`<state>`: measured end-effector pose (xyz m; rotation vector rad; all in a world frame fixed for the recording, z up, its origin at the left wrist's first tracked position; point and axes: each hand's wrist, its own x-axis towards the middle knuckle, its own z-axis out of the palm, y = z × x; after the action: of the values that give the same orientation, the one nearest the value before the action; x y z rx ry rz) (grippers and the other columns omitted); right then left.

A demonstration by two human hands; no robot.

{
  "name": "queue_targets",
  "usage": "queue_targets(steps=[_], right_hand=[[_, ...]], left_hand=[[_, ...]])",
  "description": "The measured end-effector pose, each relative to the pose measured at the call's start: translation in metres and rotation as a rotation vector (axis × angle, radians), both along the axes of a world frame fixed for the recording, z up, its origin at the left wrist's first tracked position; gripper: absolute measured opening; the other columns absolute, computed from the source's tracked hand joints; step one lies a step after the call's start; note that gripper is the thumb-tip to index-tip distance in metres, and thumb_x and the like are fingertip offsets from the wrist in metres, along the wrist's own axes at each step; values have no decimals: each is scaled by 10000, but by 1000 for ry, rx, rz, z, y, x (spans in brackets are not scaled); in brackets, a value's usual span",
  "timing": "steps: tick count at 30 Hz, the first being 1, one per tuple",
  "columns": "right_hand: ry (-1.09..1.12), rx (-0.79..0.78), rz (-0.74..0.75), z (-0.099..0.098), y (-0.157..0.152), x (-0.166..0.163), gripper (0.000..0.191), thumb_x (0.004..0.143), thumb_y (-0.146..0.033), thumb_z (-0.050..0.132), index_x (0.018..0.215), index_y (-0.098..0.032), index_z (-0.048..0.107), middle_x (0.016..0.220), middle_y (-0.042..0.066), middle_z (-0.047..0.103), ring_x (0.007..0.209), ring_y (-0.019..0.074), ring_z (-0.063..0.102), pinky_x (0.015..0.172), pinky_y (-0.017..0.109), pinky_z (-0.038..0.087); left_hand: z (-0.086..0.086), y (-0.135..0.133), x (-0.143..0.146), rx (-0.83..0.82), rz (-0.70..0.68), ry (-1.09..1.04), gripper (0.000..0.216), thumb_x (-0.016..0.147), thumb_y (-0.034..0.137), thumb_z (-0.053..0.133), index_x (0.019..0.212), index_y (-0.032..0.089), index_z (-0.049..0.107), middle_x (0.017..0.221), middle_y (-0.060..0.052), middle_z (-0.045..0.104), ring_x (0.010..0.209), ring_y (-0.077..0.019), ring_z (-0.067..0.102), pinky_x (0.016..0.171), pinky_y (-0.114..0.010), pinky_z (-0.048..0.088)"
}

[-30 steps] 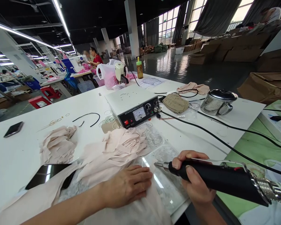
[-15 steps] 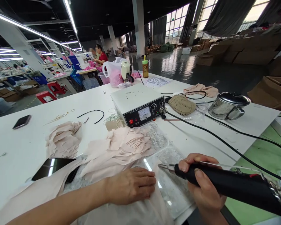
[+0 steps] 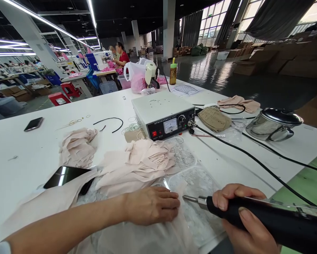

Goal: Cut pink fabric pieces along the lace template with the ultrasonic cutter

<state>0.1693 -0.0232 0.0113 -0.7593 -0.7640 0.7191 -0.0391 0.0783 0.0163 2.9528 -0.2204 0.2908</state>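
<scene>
My left hand [image 3: 154,205] lies flat on a sheet of thin pale pink fabric [image 3: 171,231], pressing it against a clear plastic plate [image 3: 203,183]. The fingers are stretched out and close together. My right hand [image 3: 247,208] is wrapped round the black handle of an ultrasonic hand tool [image 3: 264,215]. Its narrow metal tip points left, beside the fabric's edge and close to my left fingertips; whether it touches cannot be told. A heap of cut pale pink fabric pieces [image 3: 145,157] lies just beyond my left hand. Farther left is a second fabric heap [image 3: 79,146].
A control box [image 3: 163,113] with a dial stands behind the fabric, and a black cable [image 3: 243,155] runs from it to the right. A tablet-like black device [image 3: 65,176], a phone [image 3: 34,124], a steel lidded mug [image 3: 274,123] and a bottle [image 3: 173,72] are on the white table.
The tool and my right hand have shifted a little right and down in view, with the tip slightly away from the fabric. My left hand stays on the fabric. The whole view has turned slightly left.
</scene>
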Motion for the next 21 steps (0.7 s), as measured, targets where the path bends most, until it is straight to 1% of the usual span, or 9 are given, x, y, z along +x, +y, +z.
queue_targets(steps=[7,13,18,21], right_hand=[[6,10,34,3,2,-4,89,817,-267,624,886,-224,589,768,0,560,551,105,545,524,295,523],[-7,14,46,4,2,-5,74,831,-260,619,889,-225,591,764,0,546,551,104,545,524,290,518],[-42,8,60,3,3,-4,49,842,-252,614,877,-242,582,762,1,546,545,115,546,529,312,532],[-86,8,51,4,5,-5,67,834,-229,628,843,-241,563,756,-1,560,543,120,554,531,322,536]], left_hand=[[-1,0,0,12,4,1,193,1000,152,455,1014,77,632,1127,-117,655,1164,-224,564,1028,-315,443],[0,0,0,34,-2,-19,154,984,138,490,987,88,635,1099,-129,661,1154,-216,575,1007,-311,455],[1,0,0,31,2,-9,191,997,141,458,1020,71,635,1150,-124,651,1175,-224,562,1034,-313,424],[2,0,0,39,10,-1,208,1006,157,439,1029,83,633,1170,-116,650,1181,-220,562,1036,-305,418]])
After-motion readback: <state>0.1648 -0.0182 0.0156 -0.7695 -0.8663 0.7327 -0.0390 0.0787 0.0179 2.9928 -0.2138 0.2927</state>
